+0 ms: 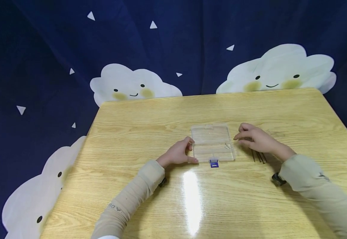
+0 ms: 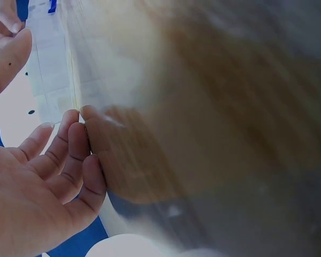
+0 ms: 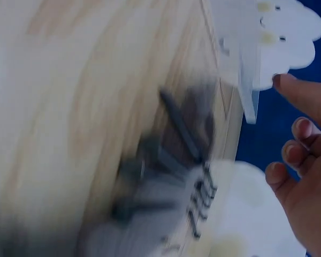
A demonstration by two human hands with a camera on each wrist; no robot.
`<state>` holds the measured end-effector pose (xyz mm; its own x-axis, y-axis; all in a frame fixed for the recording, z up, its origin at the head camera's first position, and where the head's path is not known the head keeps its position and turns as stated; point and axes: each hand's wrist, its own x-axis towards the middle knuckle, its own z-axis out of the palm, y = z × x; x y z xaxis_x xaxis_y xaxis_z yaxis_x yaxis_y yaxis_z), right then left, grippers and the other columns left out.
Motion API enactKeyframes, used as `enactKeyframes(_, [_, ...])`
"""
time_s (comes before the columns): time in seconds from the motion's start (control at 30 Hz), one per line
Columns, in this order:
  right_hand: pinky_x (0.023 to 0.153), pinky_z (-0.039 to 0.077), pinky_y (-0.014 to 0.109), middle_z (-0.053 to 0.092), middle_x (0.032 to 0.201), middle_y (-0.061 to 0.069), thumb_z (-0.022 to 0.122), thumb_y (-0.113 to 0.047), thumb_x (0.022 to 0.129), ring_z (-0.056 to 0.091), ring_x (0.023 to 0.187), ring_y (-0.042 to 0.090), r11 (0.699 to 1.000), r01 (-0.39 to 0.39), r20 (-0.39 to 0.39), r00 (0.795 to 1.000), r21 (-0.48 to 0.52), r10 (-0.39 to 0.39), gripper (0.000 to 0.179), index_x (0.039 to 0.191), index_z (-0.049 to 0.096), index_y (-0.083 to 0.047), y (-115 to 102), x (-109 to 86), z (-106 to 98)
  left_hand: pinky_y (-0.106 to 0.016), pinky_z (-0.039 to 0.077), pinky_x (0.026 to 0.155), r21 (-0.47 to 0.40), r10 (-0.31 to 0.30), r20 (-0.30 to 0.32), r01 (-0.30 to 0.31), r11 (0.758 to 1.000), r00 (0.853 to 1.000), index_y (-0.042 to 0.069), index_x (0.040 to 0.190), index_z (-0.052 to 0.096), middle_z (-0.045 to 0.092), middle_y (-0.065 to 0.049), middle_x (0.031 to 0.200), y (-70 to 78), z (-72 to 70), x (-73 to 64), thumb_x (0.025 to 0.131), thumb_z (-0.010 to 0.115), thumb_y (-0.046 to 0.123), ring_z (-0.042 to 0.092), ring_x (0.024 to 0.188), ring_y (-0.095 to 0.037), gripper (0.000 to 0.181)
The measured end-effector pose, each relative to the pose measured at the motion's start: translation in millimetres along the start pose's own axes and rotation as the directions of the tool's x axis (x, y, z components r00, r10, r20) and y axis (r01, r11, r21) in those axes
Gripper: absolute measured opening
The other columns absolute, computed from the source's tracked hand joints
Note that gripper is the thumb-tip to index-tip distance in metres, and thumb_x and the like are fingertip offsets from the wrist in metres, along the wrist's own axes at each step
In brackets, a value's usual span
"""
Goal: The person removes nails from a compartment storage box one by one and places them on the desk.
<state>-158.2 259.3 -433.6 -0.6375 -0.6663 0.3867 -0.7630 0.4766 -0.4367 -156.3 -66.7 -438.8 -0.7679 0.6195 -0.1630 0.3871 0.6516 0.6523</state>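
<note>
A clear plastic box (image 1: 212, 149) lies with its lid (image 1: 210, 133) raised back and a blue latch (image 1: 214, 163) at its front. A few small silver pieces (image 1: 227, 146) sit in its right part. My left hand (image 1: 179, 152) rests against the box's left side, thumb by the front corner and fingertips at its edge. My right hand (image 1: 257, 138) hovers right of the box, fingers loosely bent, with nothing visible between them. Below it lie several dark screws or nails (image 3: 179, 126), blurred in the right wrist view; the hand partly hides them in the head view.
The wooden table (image 1: 125, 132) carries a bright light reflection in front of the box. Behind it hangs a dark blue curtain (image 1: 191, 43) with smiling clouds. A dark wrist device (image 1: 278, 179) is under the right sleeve.
</note>
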Motion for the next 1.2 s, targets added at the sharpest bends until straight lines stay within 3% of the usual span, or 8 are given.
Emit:
enactKeyframes(0.17, [0.06,0.025,0.025,0.026,0.074,-0.005,0.068,0.006,0.074,0.026,0.068,0.008,0.997,-0.006,0.062,0.998,-0.071,0.011,0.018,0.09,0.072,-0.001,-10,8.5,12,-0.022,0.037,0.063,0.009,0.0,-0.001,0.0,1.0,1.0,0.004,0.117,0.044,0.052,-0.001,0.088,0.1,0.7,0.7,0.07,0.079,0.032,0.043,0.07,-0.011,0.065])
enactKeyframes(0.5, [0.059,0.025,0.028,0.027,0.07,-0.001,0.056,0.012,0.078,0.027,0.065,0.014,0.974,-0.051,0.233,0.967,-0.221,0.103,0.026,0.093,0.071,-0.001,-23,19.7,23,-0.022,0.036,0.063,0.019,-0.006,-0.001,0.006,1.0,1.0,0.004,0.117,0.044,0.052,-0.002,0.089,-0.4,2.0,-0.2,0.07,0.079,0.031,0.042,0.069,-0.011,0.065])
enactKeyframes(0.6, [0.059,0.022,0.028,0.025,0.071,-0.002,0.054,0.013,0.077,0.024,0.065,0.013,0.982,-0.078,0.248,0.961,-0.173,0.12,0.029,0.095,0.071,-0.002,-22,20.3,24,-0.021,0.036,0.063,0.021,-0.005,-0.004,0.005,1.0,1.0,0.004,0.116,0.044,0.052,-0.002,0.089,-0.4,2.4,-0.3,0.07,0.079,0.031,0.042,0.069,-0.01,0.064])
enactKeyframes(0.73, [0.061,0.02,0.029,0.021,0.072,-0.004,0.05,0.018,0.072,0.022,0.067,0.013,0.996,-0.087,0.239,0.967,-0.037,0.093,0.039,0.094,0.072,-0.005,-15,22.5,26,-0.022,0.036,0.063,0.014,-0.007,-0.009,0.007,1.0,1.0,0.005,0.116,0.044,0.053,-0.002,0.088,-0.1,1.8,-0.8,0.07,0.079,0.031,0.042,0.068,-0.01,0.064])
enactKeyframes(0.97, [0.065,0.022,0.03,0.023,0.076,-0.005,0.058,0.013,0.071,0.026,0.072,0.013,0.997,-0.013,0.211,0.978,0.075,-0.003,0.034,0.089,0.074,-0.01,2,37.2,16,-0.022,0.036,0.062,0.005,-0.008,-0.008,0.008,1.0,1.0,0.005,0.115,0.043,0.051,-0.001,0.087,-1.6,0.6,0.4,0.07,0.079,0.032,0.042,0.068,-0.01,0.064])
enactKeyframes(1.07, [0.066,0.023,0.03,0.027,0.078,-0.005,0.068,0.003,0.071,0.028,0.075,0.014,0.997,0.035,0.263,0.963,0.071,-0.053,0.023,0.087,0.075,-0.012,8,47.9,11,-0.021,0.036,0.062,0.004,-0.004,-0.011,0.004,1.0,1.0,0.005,0.114,0.043,0.051,-0.001,0.087,-1.7,0.3,0.5,0.069,0.08,0.032,0.042,0.068,-0.01,0.064])
enactKeyframes(1.2, [0.067,0.022,0.03,0.027,0.08,-0.004,0.079,-0.011,0.065,0.027,0.076,0.016,0.996,0.082,0.384,0.919,0.038,-0.09,0.022,0.086,0.075,-0.016,10,61.9,9,-0.021,0.036,0.062,0.0,0.011,-0.015,-0.011,1.0,1.0,0.004,0.114,0.044,0.052,-0.001,0.087,-1.2,0.7,0.7,0.069,0.08,0.031,0.042,0.068,-0.01,0.064])
